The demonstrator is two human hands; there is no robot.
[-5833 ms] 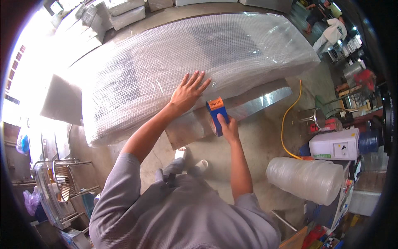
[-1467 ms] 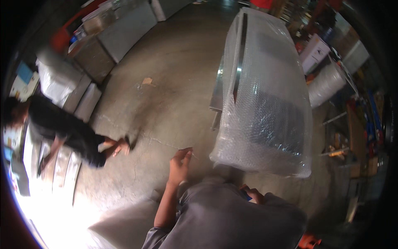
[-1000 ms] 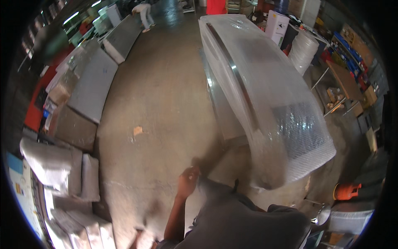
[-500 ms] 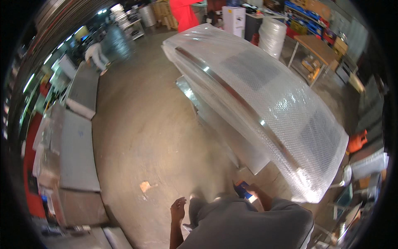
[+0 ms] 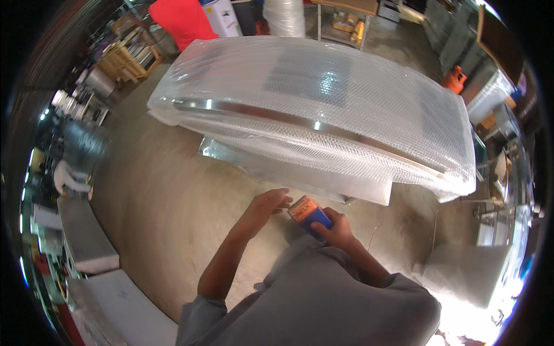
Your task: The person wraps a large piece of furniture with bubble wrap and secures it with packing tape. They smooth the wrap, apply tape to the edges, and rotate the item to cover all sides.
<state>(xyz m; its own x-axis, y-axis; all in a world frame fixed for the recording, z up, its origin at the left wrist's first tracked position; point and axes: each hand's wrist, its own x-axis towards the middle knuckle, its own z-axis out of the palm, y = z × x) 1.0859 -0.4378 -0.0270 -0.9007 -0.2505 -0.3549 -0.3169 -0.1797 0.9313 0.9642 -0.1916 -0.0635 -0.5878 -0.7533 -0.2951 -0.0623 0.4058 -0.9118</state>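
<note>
A small blue and orange box (image 5: 311, 215) is gripped in my right hand (image 5: 337, 229), in front of my body. My left hand (image 5: 271, 206) is just to the box's left, its fingers stretched toward the box with a small gap between. Nothing shows in that hand. Beyond both hands lies a large long object wrapped in bubble wrap (image 5: 369, 95), with a metal strip (image 5: 271, 117) along its near side. Below its near edge a flat metal panel (image 5: 323, 183) sticks out toward me.
A person in red (image 5: 183, 22) stands behind the wrapped object's far left end. Another person (image 5: 69, 179) bends down at far left, near grey wrapped slabs (image 5: 89, 233). An orange gas cylinder (image 5: 455, 79) and a wooden-topped table (image 5: 352, 6) are beyond, right.
My view has turned to the right. Both hands have come up in front of me; the box, held low before, is now raised near my left hand.
</note>
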